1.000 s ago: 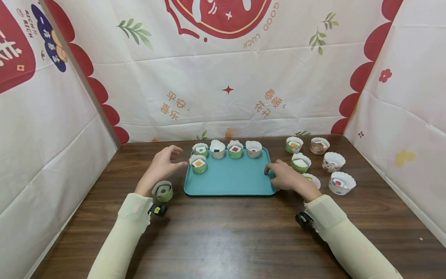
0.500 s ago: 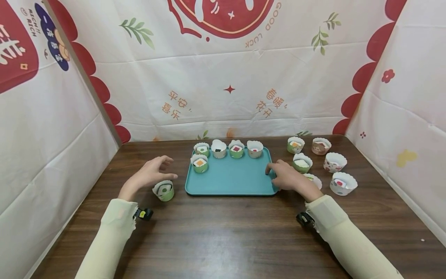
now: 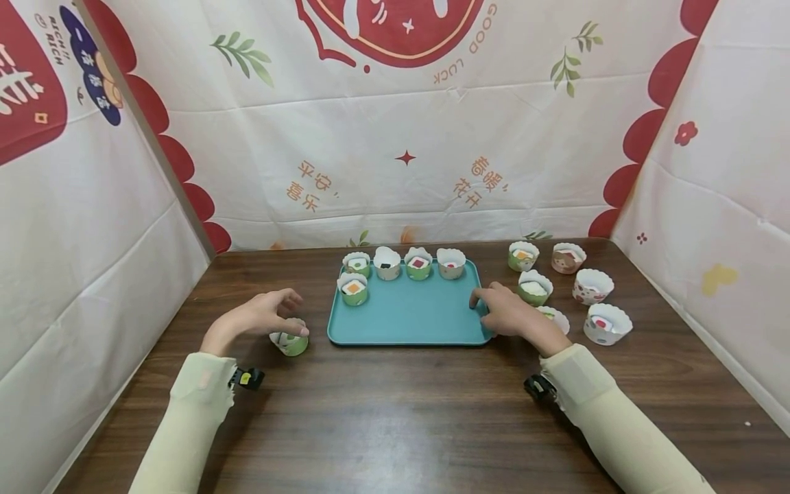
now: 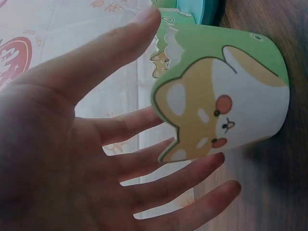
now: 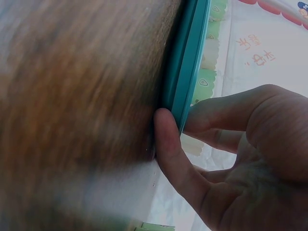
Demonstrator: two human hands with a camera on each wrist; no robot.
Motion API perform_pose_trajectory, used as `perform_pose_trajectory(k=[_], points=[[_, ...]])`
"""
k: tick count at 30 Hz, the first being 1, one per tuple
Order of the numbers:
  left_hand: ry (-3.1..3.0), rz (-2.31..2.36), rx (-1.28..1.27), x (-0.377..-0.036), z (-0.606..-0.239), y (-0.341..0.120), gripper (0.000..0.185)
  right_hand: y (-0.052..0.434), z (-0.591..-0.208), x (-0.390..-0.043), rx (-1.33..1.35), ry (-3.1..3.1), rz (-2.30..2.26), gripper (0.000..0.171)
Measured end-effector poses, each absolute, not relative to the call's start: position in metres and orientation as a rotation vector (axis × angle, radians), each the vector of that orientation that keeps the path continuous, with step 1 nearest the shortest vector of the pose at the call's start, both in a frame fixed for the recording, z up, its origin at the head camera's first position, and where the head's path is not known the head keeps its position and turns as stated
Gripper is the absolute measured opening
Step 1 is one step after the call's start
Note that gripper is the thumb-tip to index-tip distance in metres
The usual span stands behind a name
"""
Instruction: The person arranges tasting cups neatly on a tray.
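My left hand (image 3: pixel 259 315) hovers over a green paper baking cup (image 3: pixel 290 346) on the table, left of the tray. In the left wrist view, the cup (image 4: pixel 226 106) shows a dog print; the thumb is raised to one side, and loosely spread fingers (image 4: pixel 168 192) reach along its other side. My right hand (image 3: pixel 509 312) pinches the right rim of a teal tray (image 3: pixel 407 322). The right wrist view shows the thumb on the outside of the tray's edge (image 5: pixel 187 62), with fingers on the inner side. Inside the left cup sits a small piece with a green centre.
Several filled cups stand on the tray, a row including a white cup (image 3: pixel 450 266) at its back and a green one (image 3: pixel 354 291) at its left. More cups, such as a white one (image 3: pixel 607 326), stand right of the tray. A printed cloth (image 3: pixel 370 137) encloses the table.
My left hand has moved left and down from near the tray's left edge to the green paper baking cup. The right hand has stayed at the tray's rim.
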State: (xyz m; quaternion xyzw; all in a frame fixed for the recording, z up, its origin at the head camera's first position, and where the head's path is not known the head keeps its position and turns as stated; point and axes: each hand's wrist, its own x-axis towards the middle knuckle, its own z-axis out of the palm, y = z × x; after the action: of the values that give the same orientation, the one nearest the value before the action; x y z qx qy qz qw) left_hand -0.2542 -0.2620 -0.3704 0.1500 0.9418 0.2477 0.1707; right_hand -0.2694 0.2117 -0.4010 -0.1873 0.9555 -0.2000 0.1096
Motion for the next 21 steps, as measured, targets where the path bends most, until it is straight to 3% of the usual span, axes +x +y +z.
perform_pose_trajectory(k=[11, 21], points=[[2.578, 0.695, 0.454, -0.2529, -0.3718, -0.2608, 0.090, 0.2121, -0.4035, -0.2703, -0.542, 2.804, -0.598, 0.036], [2.589, 0.637, 0.507, -0.2533, -0.3723, -0.2609, 0.073, 0.2121, -0.4020, -0.2695, -0.546, 2.808, -0.600, 0.036]])
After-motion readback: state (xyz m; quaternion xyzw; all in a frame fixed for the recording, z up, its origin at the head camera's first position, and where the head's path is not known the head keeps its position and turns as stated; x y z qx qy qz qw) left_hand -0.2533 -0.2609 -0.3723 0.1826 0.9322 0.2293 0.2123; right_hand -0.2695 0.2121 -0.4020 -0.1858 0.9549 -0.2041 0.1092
